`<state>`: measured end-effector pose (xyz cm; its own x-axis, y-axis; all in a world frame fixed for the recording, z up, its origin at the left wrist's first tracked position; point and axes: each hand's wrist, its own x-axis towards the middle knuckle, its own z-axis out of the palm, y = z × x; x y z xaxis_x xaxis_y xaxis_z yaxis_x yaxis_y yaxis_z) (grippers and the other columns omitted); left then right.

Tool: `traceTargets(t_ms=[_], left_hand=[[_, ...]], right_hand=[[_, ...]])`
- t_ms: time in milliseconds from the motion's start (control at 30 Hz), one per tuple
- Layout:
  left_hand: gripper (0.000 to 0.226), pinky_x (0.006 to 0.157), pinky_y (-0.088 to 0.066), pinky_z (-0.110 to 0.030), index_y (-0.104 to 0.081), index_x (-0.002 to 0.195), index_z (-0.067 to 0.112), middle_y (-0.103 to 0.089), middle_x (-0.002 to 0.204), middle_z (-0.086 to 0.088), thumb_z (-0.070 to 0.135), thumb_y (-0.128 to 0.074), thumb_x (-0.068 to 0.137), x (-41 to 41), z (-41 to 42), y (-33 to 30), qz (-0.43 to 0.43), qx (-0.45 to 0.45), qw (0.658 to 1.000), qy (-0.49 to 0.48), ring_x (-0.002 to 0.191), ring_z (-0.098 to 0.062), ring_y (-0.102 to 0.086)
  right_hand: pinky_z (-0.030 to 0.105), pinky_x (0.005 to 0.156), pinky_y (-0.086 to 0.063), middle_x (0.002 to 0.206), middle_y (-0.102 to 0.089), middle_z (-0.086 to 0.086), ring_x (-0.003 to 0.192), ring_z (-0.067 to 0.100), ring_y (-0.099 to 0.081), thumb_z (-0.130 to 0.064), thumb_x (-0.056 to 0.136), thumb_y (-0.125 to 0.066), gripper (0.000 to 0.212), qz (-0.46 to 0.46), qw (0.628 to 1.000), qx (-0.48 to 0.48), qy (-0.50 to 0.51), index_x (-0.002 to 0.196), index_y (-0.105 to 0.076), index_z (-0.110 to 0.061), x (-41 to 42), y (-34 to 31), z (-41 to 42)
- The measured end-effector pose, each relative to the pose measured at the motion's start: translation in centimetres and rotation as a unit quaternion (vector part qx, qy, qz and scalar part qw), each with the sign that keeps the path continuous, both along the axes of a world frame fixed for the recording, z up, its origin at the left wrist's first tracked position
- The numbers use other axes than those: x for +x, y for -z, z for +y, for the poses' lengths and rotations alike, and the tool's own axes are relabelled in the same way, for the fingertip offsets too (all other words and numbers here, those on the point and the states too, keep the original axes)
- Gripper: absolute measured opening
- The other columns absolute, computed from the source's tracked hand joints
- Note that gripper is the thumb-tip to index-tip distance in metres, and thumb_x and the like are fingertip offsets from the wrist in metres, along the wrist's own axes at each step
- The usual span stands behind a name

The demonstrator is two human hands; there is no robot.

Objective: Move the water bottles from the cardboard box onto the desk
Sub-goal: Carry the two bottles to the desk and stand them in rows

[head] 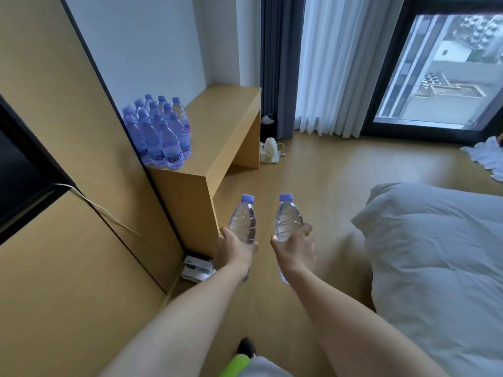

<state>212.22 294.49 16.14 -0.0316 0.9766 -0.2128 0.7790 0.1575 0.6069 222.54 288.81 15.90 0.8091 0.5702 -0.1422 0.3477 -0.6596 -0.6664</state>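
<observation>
Head cam, looking down & fwd along both bare forearms.

L hand (234, 250): fingers curled round lower body of a clear water bottle (243, 221), purple cap up, bottle leaning slightly away from the person. Grip firm, clamped on bottle.

R hand (295, 247): same, fingers and thumb wrapped round lower part of a 2nd bottle (287, 217), cap up, near upright. Bottom end shows below the wrist.

Both bottles held in air over wood floor (313, 170), side by side, apart, not touching. Near the front end of the desk (217, 126), not yet on it.

Desk: light wood, against wall at L. Cluster of bottles (160, 131) w/ purple caps and labels stands upright at its near-L corner, packed tight against the wood wall panel. Front rows sharp enough, back rows blurred; count unclear.

Cardboard box not in frame.

Rest: power strip (196, 268) on floor by desk base, cable running up the wall. Bed w/ white duvet (435, 268) at R. Curtains (324, 63) & window (446, 66) beyond. Small white items on floor under far end of desk, can't ID.
</observation>
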Motion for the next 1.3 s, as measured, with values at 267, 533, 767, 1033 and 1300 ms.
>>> traceTargets(t_ms=[267,533,767,1033,1300], left_hand=[[0.065,0.087,-0.049,-0.042,-0.033,0.117,0.016,-0.053,0.122,-0.009,0.047,-0.072,0.074,7.4,16.2,1.9,0.006,-0.027,0.999,0.021,0.108,-0.033,-0.057],[0.064,0.085,-0.048,-0.039,-0.033,0.121,0.018,-0.054,0.120,-0.007,0.054,-0.063,0.077,12.3,31.0,-0.9,0.032,-0.016,0.999,0.030,0.107,-0.030,-0.057],[0.072,0.087,-0.050,-0.040,-0.031,0.126,0.019,-0.057,0.118,-0.004,0.057,-0.064,0.075,13.3,39.5,-0.6,0.042,-0.037,0.998,0.020,0.104,-0.027,-0.060],[0.075,0.067,-0.042,-0.031,-0.032,0.118,0.026,-0.054,0.100,0.006,0.069,-0.063,0.066,15.8,49.6,0.9,-0.017,-0.056,0.998,-0.040,0.083,-0.022,-0.055],[0.070,0.061,-0.044,-0.026,-0.045,0.115,0.019,-0.063,0.095,0.004,0.072,-0.061,0.071,18.7,56.6,0.6,-0.272,-0.075,0.936,-0.212,0.080,-0.011,-0.061]], right_hand=[[0.042,0.091,-0.047,0.134,-0.044,0.009,0.120,0.031,-0.049,-0.046,0.081,-0.065,0.075,-0.013,0.999,-0.017,-0.025,0.136,-0.030,-0.007,6.7,1.4,15.7],[0.044,0.087,-0.050,0.132,-0.044,0.008,0.112,0.032,-0.054,-0.043,0.082,-0.065,0.074,-0.008,0.999,0.023,-0.032,0.136,-0.030,-0.007,12.1,-1.2,29.8],[0.040,0.083,-0.048,0.131,-0.044,0.006,0.113,0.031,-0.054,-0.045,0.083,-0.065,0.072,0.016,0.997,0.036,-0.071,0.135,-0.030,-0.009,15.0,-0.5,39.2],[0.039,0.074,-0.050,0.105,-0.054,0.000,0.087,0.024,-0.060,-0.049,0.073,-0.069,0.055,0.104,0.979,0.039,-0.168,0.102,-0.033,-0.020,20.7,0.4,51.8],[0.045,0.079,-0.057,0.100,-0.061,0.006,0.086,0.023,-0.067,-0.051,0.076,-0.072,0.066,0.238,0.914,0.036,-0.327,0.116,-0.036,-0.013,25.1,-0.6,63.6]])
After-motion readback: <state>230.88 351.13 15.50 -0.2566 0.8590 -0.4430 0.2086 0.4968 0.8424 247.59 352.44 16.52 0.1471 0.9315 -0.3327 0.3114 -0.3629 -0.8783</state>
